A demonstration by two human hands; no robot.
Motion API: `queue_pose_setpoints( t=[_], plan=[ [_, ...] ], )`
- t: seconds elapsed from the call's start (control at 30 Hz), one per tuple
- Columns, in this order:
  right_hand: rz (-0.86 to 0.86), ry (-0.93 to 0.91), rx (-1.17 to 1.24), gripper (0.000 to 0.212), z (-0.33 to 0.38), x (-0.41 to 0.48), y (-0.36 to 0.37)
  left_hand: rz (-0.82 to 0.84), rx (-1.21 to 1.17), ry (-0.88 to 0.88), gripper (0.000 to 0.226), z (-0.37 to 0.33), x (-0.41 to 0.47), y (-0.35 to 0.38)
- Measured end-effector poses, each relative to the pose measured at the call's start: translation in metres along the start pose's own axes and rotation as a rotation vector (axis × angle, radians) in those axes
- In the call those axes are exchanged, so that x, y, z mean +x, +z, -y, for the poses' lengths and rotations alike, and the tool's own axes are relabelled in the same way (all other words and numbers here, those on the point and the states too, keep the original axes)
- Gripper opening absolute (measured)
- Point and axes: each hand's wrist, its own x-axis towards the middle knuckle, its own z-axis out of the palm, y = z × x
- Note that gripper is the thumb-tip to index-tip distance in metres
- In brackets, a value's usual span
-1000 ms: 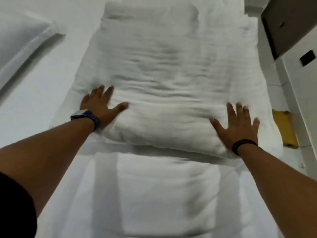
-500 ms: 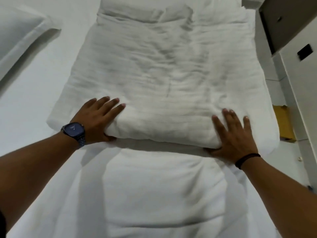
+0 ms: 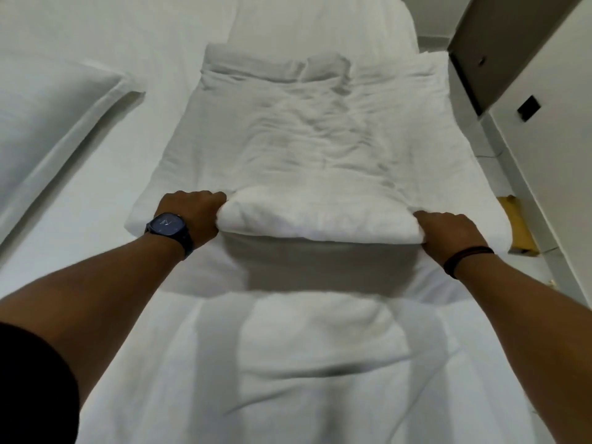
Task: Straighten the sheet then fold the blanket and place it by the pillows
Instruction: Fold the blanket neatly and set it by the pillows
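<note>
White sheet covers the bed; the blanket lies folded along its middle. My left hand and right hand each clench its near folded edge, lifting it. One pillow lies far left.

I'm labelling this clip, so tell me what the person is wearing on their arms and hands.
The left wrist carries a wristwatch with a dark blue, rounded-square face and a dark band. The right wrist has a thin dark cord bracelet. A black sleeve covers the left upper arm; both forearms are bare. No gloves or rings show on the left hand or right hand.
</note>
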Motion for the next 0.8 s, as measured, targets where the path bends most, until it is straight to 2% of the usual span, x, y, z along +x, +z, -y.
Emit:
queue_pose_setpoints(
  t=[0.23,0.47,0.63,0.8],
  plan=[
    [-0.010,-0.032,0.016,0.031,0.012,-0.082,-0.013,-0.011,0.069,-0.032,0.014,-0.006,-0.073,-0.043],
    [0.076,-0.044,-0.012,0.035,0.001,-0.224,-0.044,0.049,0.093,-0.059,0.017,-0.057,-0.212,-0.105],
    [0.139,-0.117,0.001,0.034,0.001,-0.328,-0.055,0.076,0.128,-0.064,0.017,-0.087,-0.313,-0.138],
    [0.127,-0.124,-0.001,0.029,-0.011,-0.362,-0.088,0.105,0.120,-0.092,0.017,-0.102,-0.357,-0.171]
  ],
)
